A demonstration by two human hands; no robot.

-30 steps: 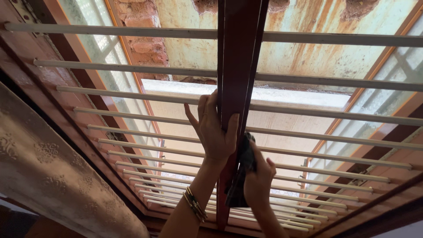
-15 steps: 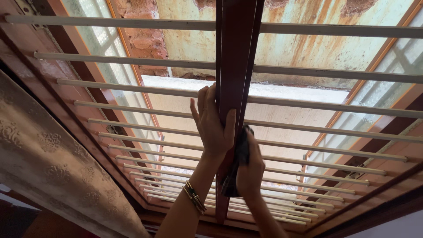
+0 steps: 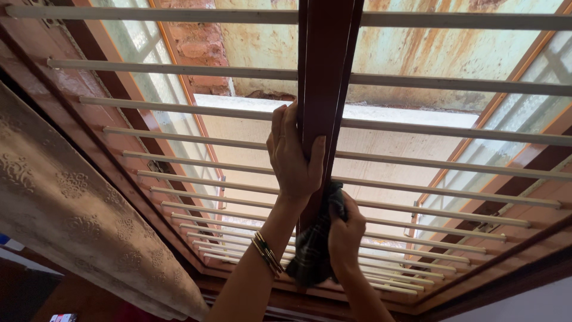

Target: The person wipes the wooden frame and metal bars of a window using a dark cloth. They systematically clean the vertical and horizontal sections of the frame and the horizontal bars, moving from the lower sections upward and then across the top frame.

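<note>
I look up at a window with a reddish-brown wooden centre post [image 3: 325, 77] and several pale horizontal bars [image 3: 179, 68]. My left hand [image 3: 292, 158], with bangles on its wrist, grips the post from the left side. Just below it, my right hand [image 3: 347, 235] presses a dark cloth [image 3: 313, 253] against the post's right side. The cloth hangs bunched under the hand and hides part of the post's lower end.
A patterned beige curtain [image 3: 71, 214] hangs at the left. Open shutters with frosted glass [image 3: 140, 53] stand on both sides. Beyond the bars are a brick wall [image 3: 199, 42] and a stained plaster wall [image 3: 417, 50]. The wooden sill [image 3: 429, 301] runs along the bottom.
Both hands have stayed on the post. The right hand with the cloth has slid a little lower along the post, while the view has shifted slightly.
</note>
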